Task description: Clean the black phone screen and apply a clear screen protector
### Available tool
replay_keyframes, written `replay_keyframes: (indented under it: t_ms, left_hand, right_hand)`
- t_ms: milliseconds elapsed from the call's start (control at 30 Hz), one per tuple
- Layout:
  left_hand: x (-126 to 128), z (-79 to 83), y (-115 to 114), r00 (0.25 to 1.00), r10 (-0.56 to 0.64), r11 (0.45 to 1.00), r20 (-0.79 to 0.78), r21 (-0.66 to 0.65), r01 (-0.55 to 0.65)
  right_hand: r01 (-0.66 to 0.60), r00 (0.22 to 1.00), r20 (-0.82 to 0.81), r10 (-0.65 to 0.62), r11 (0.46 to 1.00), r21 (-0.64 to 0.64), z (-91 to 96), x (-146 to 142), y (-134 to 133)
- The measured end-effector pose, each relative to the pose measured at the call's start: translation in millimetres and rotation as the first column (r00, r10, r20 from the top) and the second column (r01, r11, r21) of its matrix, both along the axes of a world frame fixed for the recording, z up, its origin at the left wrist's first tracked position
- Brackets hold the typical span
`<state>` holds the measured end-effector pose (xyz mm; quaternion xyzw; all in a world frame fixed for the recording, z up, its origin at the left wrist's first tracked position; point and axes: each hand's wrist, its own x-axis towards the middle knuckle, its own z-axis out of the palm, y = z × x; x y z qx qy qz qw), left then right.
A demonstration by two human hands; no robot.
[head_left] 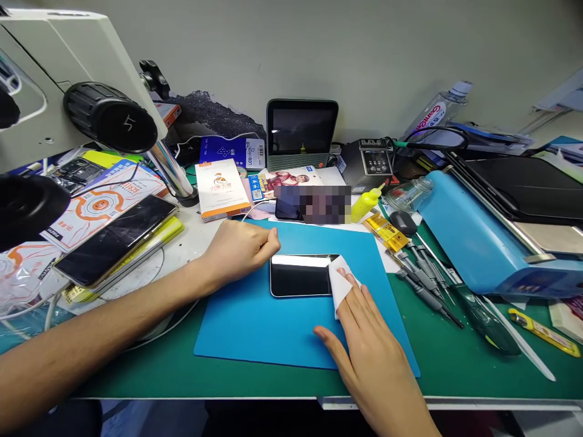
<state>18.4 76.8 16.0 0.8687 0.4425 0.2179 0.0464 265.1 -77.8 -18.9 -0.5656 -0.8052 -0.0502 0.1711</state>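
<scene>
right hand [376, 346] laid on a white cloth [339, 285] over one end of a phone [300, 279]

the right hand is held flat, its fingers stretched together across the cloth and the thumb spread clear over the blue mat [273, 334]. by the left hand [243, 249] a fist is made, near the phone's far left corner; no object is seen in it, and whether the phone is touched by it cannot be told.

the phone is laid face up on the mat, with its screen dark and a bright strip of light reflected along the far edge. the work is best judged as partway through a wipe: the left and middle of the glass are bare — no marks can be made out there — while the right end is hidden under cloth and fingers. how clean that end is cannot be told, nor is the back shown. no tool is held; the screwdrivers [428, 295] are set to the right, on the green surface [483, 379].
</scene>
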Motion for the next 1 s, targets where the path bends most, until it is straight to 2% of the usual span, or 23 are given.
replay_keyframes:
  t_ms: [67,133,267,367,533,667,733,867,933,1000]
  left_hand:
    - [0,-0.4,0,1.0,-0.006,1.0,-0.008,-0.004,0.006]
    - [-1,-0.7,0,0.999,-0.027,1.0,-0.028,-0.015,0.027]
    - [-1,-0.1,1,0.99,-0.124,0.991,-0.062,-0.049,0.122]
    - [-1,1.4,2,0.977,-0.209,0.975,-0.033,-0.082,0.206]
    - [0,4.1,0,0.877,-0.48,0.871,-0.027,-0.139,0.472]
    - [1,4.0,-1,0.815,-0.578,0.813,-0.039,-0.109,0.572]
    - [0,3.0,0,0.807,-0.59,0.805,-0.028,-0.088,0.586]
    - [-4,2.0,4,0.792,-0.611,0.791,-0.022,-0.051,0.609]
    - [-6,3.9,6,0.789,-0.615,0.788,-0.018,-0.065,0.612]
    - [-8,8.6,8,0.786,-0.618,0.783,-0.021,-0.108,0.613]
  right_hand:
    - [-0.018,1.0,0.002,0.018,1.0,-0.018,0.7,2,1]
    - [-0.022,1.0,-0.004,0.021,0.998,-0.055,2.7,2,12]
    - [0.029,0.999,-0.027,-0.032,0.992,-0.119,8.3,-1,39]
    - [0.032,0.999,-0.027,-0.035,0.994,-0.109,12.0,2,42]
    - [0.015,0.999,-0.049,-0.016,1.0,-0.009,14.1,24,34]
    - [0.002,0.993,-0.115,0.01,0.995,0.101,15.1,48,40]
    - [0.074,0.989,-0.136,-0.059,0.991,0.11,17.8,59,44]
    - [0.318,0.946,-0.093,-0.311,0.944,0.084,25.9,70,52]
    - [0.375,0.926,-0.095,-0.366,0.921,0.104,28.8,67,54]
    - [0.364,0.929,-0.128,-0.347,0.918,0.157,29.4,59,54]
